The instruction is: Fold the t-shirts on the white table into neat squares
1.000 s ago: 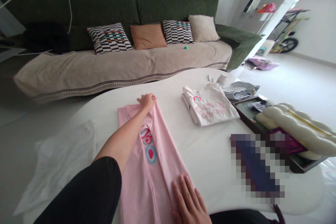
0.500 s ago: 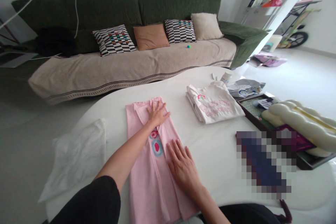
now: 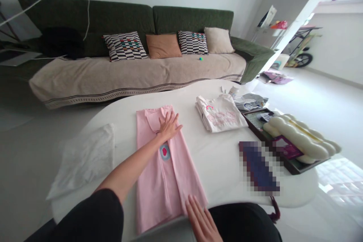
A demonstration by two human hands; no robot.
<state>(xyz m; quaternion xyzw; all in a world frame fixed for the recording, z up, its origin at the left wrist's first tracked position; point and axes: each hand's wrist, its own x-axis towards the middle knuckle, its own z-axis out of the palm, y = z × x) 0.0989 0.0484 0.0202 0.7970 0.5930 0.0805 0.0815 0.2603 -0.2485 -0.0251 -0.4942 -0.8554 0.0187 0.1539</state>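
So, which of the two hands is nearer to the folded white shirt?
Left. The left hand rests on the far part of the pink cloth, to the left of the white shirt; the right hand is at the cloth's near edge, farther from the shirt.

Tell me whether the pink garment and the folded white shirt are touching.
Apart: the head view shows a bare strip of white tabletop between the pink garment and the folded white shirt.
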